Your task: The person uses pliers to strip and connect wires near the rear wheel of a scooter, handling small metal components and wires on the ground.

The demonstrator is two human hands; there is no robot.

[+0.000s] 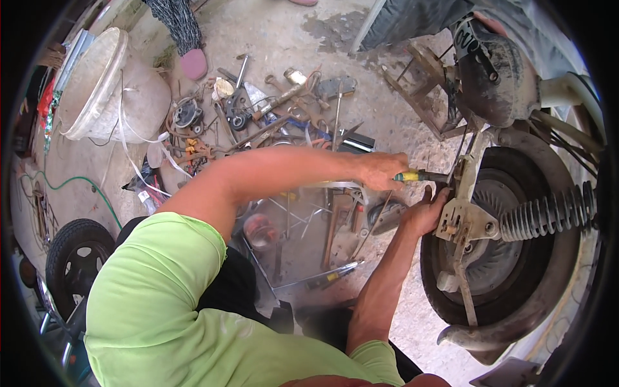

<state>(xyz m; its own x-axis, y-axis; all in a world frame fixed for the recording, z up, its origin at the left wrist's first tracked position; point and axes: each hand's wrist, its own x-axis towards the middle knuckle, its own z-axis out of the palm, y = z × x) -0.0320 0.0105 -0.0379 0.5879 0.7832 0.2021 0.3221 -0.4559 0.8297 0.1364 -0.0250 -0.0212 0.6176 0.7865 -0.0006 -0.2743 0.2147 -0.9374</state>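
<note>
My left hand [382, 171] is closed around the yellow-and-green handle of a screwdriver [416, 175]. Its shaft points right, at a metal swingarm [476, 158] beside a scooter's wheel. Just below the tool my right hand [425, 211] sits against the swingarm's edge, thumb up and fingers curled; what they grip is hidden. A metal bracket [465, 221] lies right of that hand, joined to a black coil-spring shock absorber [548, 214]. Behind these is the black-tyred wheel [493, 258] with a dusty finned hub, partly covered by a curved fender [541, 316].
Loose tools and parts [258, 119] litter the concrete beyond my left arm. More tools [332, 238], a reddish container [260, 231] and a screwdriver [332, 274] lie between my arms. A white tub [116, 90] and a small wheel [77, 261] stand left. Another person's leg [175, 29] shows at the top.
</note>
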